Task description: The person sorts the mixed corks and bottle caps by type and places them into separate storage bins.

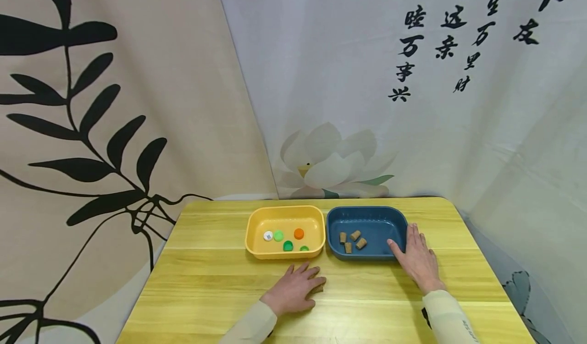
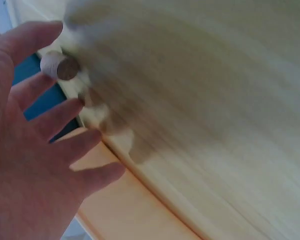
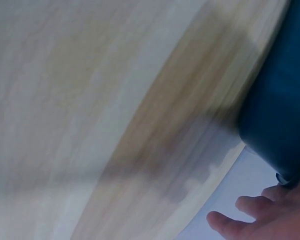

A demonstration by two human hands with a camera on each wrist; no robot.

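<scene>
My left hand is low over the table in front of the yellow tray, fingers spread and fairly straight. A small cork sits between its thumb and index finger, overlapping the index finger in the left wrist view. My right hand holds the right side of the blue tray, thumb over the rim and fingers along the outer wall. Several corks lie in the left part of the blue tray. Inside the yellow tray are several round pieces: a white one, an orange one and green ones.
Both trays stand side by side near the back of the wooden table. A cloth curtain with printed leaves, a flower and characters hangs behind it.
</scene>
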